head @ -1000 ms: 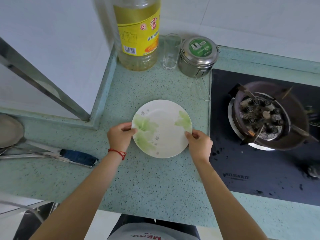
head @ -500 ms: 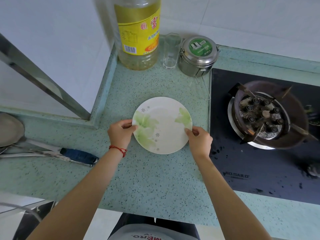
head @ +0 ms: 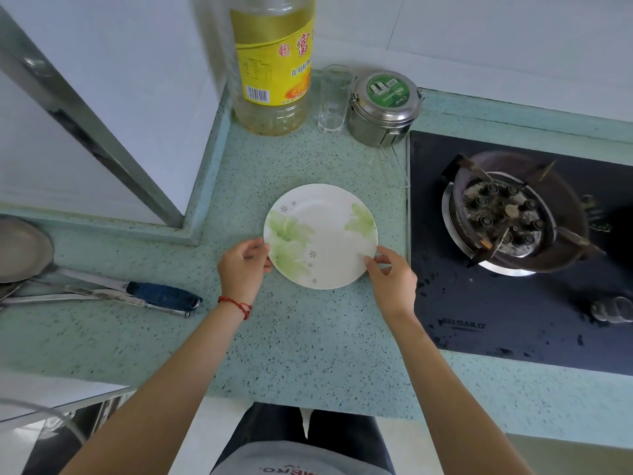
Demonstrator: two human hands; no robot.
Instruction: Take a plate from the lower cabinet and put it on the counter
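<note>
A white plate with pale green flower prints lies on the speckled green counter, in the middle of the view. My left hand, with a red string at the wrist, has its fingers curled on the plate's left rim. My right hand pinches the lower right rim with its fingertips. Both hands are at the near side of the plate. The lower cabinet is out of view.
Behind the plate stand a big oil bottle, a drinking glass and a steel tin with a wire handle. A black gas hob with a burner lies right. A knife and metal lid lie left.
The plate has slid a little farther from the counter's front edge, and both hands went with it, still on its rim.
</note>
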